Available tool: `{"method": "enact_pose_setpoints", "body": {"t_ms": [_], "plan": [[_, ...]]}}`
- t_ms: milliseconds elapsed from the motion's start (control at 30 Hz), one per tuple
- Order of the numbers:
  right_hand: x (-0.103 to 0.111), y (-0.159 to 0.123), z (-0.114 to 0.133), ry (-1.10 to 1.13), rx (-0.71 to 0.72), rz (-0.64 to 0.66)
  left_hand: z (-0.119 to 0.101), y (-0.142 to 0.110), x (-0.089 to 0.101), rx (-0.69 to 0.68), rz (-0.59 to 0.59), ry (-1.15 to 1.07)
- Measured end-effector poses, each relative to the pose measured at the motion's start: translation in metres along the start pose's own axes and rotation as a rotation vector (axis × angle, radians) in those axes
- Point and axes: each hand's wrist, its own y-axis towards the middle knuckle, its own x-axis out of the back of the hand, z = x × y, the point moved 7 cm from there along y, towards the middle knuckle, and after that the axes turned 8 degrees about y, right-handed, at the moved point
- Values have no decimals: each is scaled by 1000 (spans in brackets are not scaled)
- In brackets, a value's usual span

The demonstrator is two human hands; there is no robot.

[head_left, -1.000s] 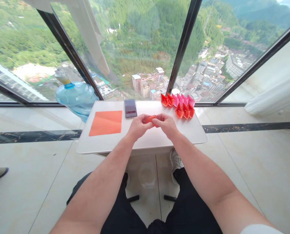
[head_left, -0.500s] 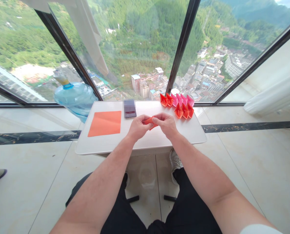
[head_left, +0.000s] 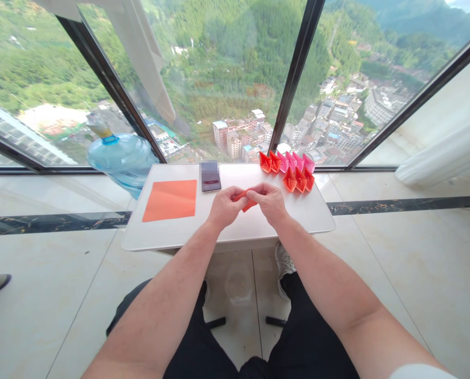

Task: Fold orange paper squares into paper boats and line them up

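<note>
Above the middle of the white table (head_left: pixel 171 236), both hands hold one small folded piece of orange paper (head_left: pixel 250 205). My left hand (head_left: pixel 227 206) pinches its left side, thumb on top. On the other side my right hand (head_left: pixel 269 201) grips it between thumb and fingers, and the two thumbs nearly meet. Much of the paper is hidden behind the fingers. To the left lies a flat stack or sheet of orange paper (head_left: pixel 170 200). Several folded red paper boats (head_left: pixel 290 182) and pink paper boats (head_left: pixel 293 161) stand in rows at the back right corner.
A phone (head_left: pixel 210 178) lies near the table's back edge. Behind the left corner stands a large blue water bottle (head_left: pixel 120 158). Tall windows with a dark frame (head_left: pixel 296 79) rise behind the table. My legs and shoes (head_left: pixel 284 263) are below its front edge.
The folded paper has tilted slightly between my fingers, showing more of its lower part. Both hands keep their hold in nearly the same spot.
</note>
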Motion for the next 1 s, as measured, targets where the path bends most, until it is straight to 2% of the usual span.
{"method": "enact_pose_setpoints", "body": {"t_ms": [133,267,333,500,767,1000], "plan": [[8,3,2,-78,41,-80,0,-1,-3,31,69,9],[17,7,6,-136,84,-160,8,-2,-7,117,130,-10],[18,8,4,-124,55,-141,11,-1,-8,139,132,-25],[8,7,-3,-111,-76,3,14,1,-10,125,130,-110],[13,9,-1,-189,-9,-28,18,-1,-14,208,152,-161],[9,9,-2,-203,-35,45,14,0,-11,146,102,-226]]}}
